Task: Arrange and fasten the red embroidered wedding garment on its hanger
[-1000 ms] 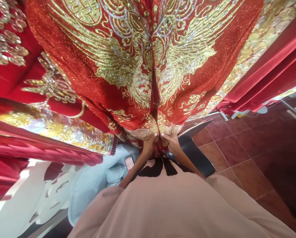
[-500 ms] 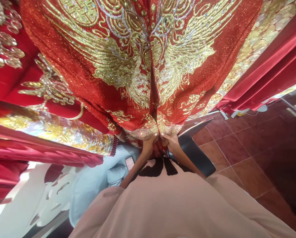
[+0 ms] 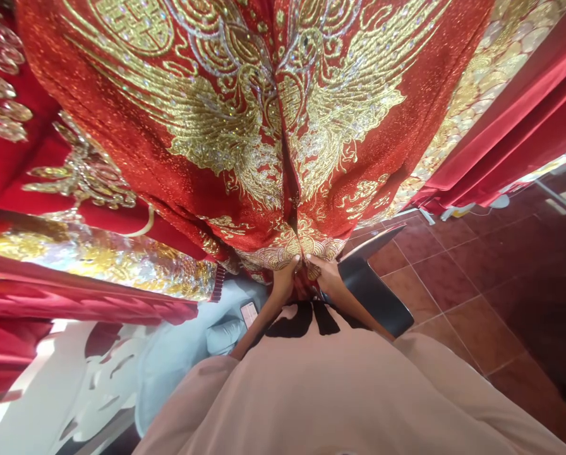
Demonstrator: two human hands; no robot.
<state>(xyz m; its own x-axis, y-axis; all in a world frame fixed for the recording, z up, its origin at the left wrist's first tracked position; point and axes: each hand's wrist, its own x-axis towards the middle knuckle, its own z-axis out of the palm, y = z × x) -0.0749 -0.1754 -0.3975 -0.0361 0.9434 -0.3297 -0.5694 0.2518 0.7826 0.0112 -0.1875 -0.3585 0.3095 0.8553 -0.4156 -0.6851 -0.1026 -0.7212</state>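
Observation:
A red garment [image 3: 188,189] with gold bird embroidery and glittering stones hangs in front of me, split down its middle by a narrow front opening. My left hand [image 3: 285,272] grips the lower hem just left of that opening, its thumb laid on top of the cloth. On the other side of the split, my right hand [image 3: 323,270] pinches the hem the same way. Both thumbs lie close together, a small gap between them. The fingers under the cloth are mostly hidden.
Left stands a pale blue padded seat [image 3: 169,354] with a phone [image 3: 249,313] on it. A dark chair [image 3: 375,294] is at my right, over red floor tiles [image 3: 453,272]. Red curtains [image 3: 505,139] and sequined cloth hang on both sides.
The view has shifted slightly, so the upper garment and the left-hand hangings appear a little farther left. Both hands keep their hold on the hem in nearly the same place.

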